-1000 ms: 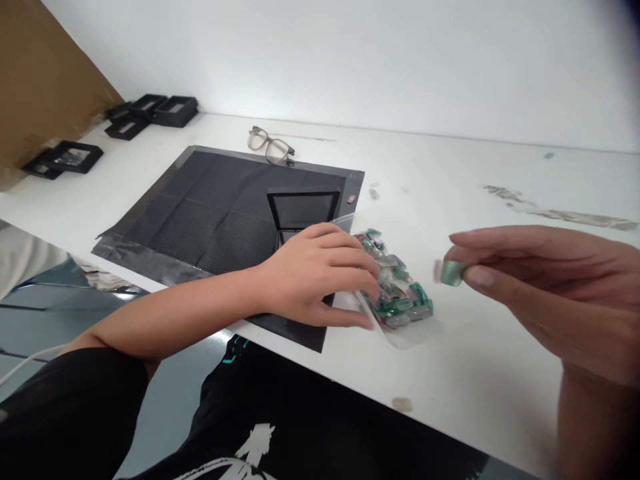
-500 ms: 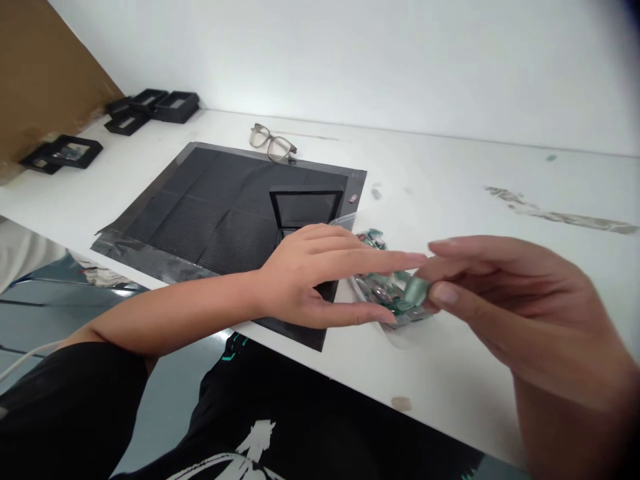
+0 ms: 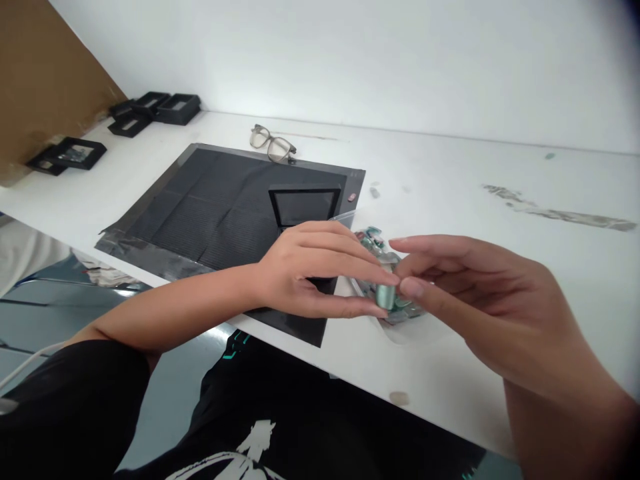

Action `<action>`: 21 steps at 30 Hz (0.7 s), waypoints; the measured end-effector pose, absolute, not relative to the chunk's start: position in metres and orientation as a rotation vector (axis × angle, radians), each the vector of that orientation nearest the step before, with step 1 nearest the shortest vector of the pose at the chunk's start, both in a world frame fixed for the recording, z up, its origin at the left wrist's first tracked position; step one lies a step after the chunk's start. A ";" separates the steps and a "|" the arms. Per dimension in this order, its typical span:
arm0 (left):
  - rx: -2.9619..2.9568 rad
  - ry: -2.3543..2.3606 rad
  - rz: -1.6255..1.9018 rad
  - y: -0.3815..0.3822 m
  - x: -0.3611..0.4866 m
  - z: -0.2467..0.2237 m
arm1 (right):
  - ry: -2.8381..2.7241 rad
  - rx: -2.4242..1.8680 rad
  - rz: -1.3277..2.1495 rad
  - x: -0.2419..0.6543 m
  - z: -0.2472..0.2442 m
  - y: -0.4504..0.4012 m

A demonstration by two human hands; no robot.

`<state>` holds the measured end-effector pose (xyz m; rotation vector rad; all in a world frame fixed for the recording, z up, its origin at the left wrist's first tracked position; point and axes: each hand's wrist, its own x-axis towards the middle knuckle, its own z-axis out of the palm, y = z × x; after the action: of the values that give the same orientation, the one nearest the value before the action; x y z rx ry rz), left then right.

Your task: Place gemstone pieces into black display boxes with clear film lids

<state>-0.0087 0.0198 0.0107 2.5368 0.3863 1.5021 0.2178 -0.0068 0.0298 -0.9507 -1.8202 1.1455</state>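
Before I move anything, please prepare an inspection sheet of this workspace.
Surface: white table with a black mat; a worn-looking strip at right.
Work items: green piece between the hands; clear container with many pieces; black case open on the mat.
Clutter: eyeglasses at the mat's far edge; black frames at far left; beige piece near the front edge.
Hands: left hand and right hand both have fingertips on the green piece.
Cables: white cord at the view's left edge; ends hidden.
Surroundings: white wall behind, brown panel at left.
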 end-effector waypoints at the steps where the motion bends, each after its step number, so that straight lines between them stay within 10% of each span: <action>1: 2.559 0.402 1.467 0.020 -0.012 0.014 | -1.834 -1.002 1.076 0.218 0.030 -0.007; 10: 2.655 1.201 0.334 0.025 -0.070 0.053 | -1.975 -1.560 0.678 0.227 0.025 0.002; 21: 2.444 1.799 -0.147 0.034 -0.073 0.049 | -2.251 -1.555 0.396 0.232 0.015 0.008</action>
<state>-0.0727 0.0340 0.0486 2.4442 1.7993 -0.1470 0.2323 0.0080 0.0152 -1.5551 -2.2513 0.3956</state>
